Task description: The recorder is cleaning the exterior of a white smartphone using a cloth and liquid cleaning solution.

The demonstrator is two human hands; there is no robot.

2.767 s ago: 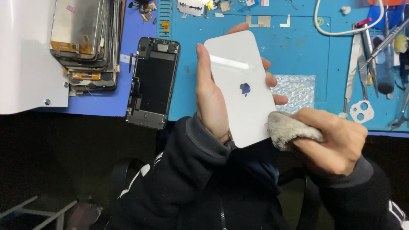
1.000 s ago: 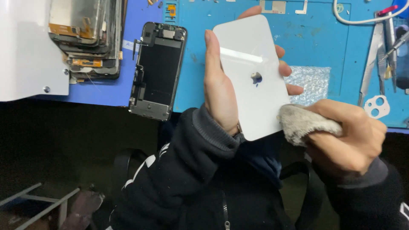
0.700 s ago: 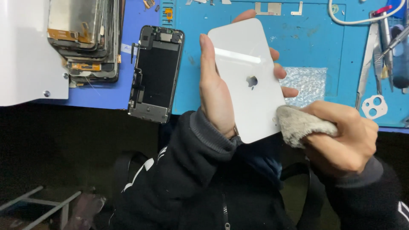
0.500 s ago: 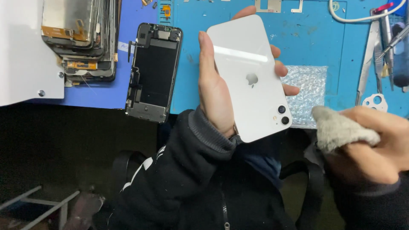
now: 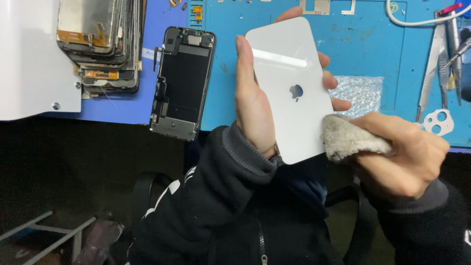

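Nearest the camera, two arms in dark sleeves reach up from the bottom of the view. The right hand (image 5: 402,152) is curled shut around a grey, fuzzy cloth (image 5: 351,140), and the bunched end of the cloth presses on the lower right corner of a white phone (image 5: 289,83). The left hand (image 5: 252,103) holds that phone upright by its edges, back side toward the camera: the thumb runs along its left edge and the fingertips (image 5: 336,100) wrap around its right edge. The phone's back is glossy white with a small grey mark in the middle, and the cloth hides the corner it covers.

Beyond the hands lies a blue mat (image 5: 373,44) on the surface. Just past the right hand, behind the phone, sits a small piece of bubble wrap (image 5: 360,91). Further right of the right hand lie metal tweezers (image 5: 431,68) and a small white ring-shaped part (image 5: 438,121).

Left of the left hand, an opened phone frame (image 5: 181,83) lies flat with its dark insides showing, its lower end hanging over the surface's near edge. Further left stands a stack of old phone screens (image 5: 100,44), and beside that a white panel (image 5: 29,59). At the far edge, above the right hand, a white cable (image 5: 417,20) curves across the mat.
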